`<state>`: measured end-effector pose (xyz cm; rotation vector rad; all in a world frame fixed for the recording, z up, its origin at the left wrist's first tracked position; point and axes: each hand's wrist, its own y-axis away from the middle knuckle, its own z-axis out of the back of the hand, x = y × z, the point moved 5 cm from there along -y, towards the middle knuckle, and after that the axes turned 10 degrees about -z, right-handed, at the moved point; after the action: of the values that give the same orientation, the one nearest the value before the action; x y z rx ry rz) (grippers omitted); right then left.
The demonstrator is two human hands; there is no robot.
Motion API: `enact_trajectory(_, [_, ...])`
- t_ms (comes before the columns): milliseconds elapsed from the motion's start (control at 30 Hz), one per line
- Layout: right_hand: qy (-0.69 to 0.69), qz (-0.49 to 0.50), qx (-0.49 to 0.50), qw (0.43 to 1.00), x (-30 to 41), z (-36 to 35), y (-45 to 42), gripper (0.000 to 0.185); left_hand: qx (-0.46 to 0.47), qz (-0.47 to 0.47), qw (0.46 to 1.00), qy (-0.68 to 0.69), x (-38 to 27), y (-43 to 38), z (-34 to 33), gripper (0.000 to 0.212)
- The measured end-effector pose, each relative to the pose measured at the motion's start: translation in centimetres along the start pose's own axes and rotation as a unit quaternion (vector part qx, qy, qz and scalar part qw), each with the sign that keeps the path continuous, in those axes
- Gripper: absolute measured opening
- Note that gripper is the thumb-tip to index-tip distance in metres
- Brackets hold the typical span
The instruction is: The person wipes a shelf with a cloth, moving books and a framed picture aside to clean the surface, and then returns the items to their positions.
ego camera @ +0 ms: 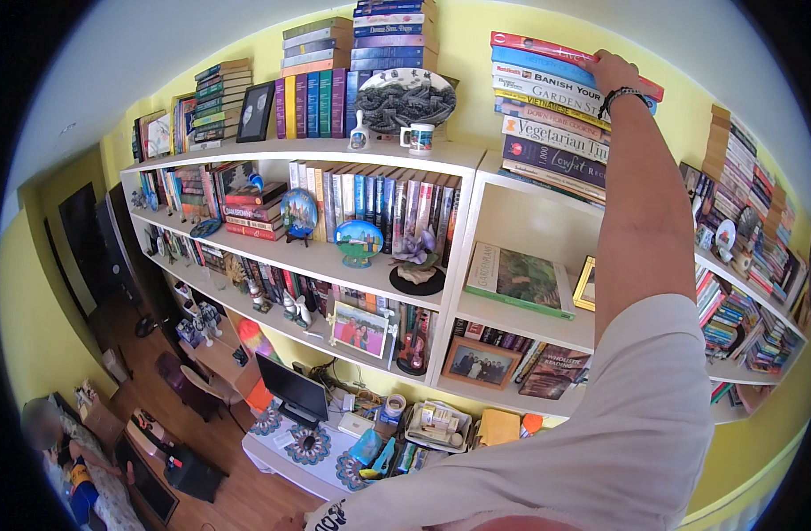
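Note:
My right hand (616,74), with a dark beaded bracelet at the wrist, rests on the right part of a red book (545,45) that tops a tall stack of books (555,136). Its fingers bend over the spine edge; whether they grip it cannot be told. The stack lies flat on the top of a white bookshelf (472,154). Below it, a green garden book (522,279) lies on a shelf beside a yellow-framed picture (586,284). At the bottom edge, only a small part of my left hand (290,522) shows, and what it does is hidden.
To the left stand an oval decorative plate (405,99), a mug (421,138), a small bell (359,133) and more book stacks. Shelves below hold ornaments and framed photos. A desk (326,464) carries a monitor (292,388) and a basket (439,425). Another person (80,464) sits at lower left.

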<state>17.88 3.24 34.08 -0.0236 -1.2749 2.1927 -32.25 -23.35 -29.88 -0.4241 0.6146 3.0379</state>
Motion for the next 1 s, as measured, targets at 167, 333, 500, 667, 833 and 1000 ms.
enact_trajectory(167, [0.016,0.018,-0.051,0.998,-0.6,-0.4,-0.1,0.041,-0.003,-0.002,1.0,-0.001,0.1,-0.4,-0.1,0.042])
enact_trajectory(333, [0.015,0.072,-0.079,0.994,-0.7,-0.3,-1.1,0.038,-0.001,0.003,1.0,0.001,0.1,-0.5,0.1,0.042])
enact_trajectory(500, [0.005,0.11,-0.166,0.98,-1.0,0.9,-1.2,0.043,0.002,0.004,1.0,-0.002,-0.2,-0.9,0.1,0.042])
enact_trajectory(667, [0.07,0.161,-0.194,0.965,1.5,1.2,3.0,0.05,-0.002,0.011,1.0,-0.004,0.0,-0.7,0.3,0.041])
enact_trajectory(833, [0.131,0.069,-0.016,0.989,2.2,1.1,1.6,0.052,-0.011,0.004,1.0,-0.008,-0.1,-0.7,-0.2,0.041])
enact_trajectory(1000, [0.084,0.075,-0.09,0.99,1.4,1.6,1.0,0.037,-0.024,-0.001,1.0,-0.012,0.0,-0.7,-0.4,0.041])
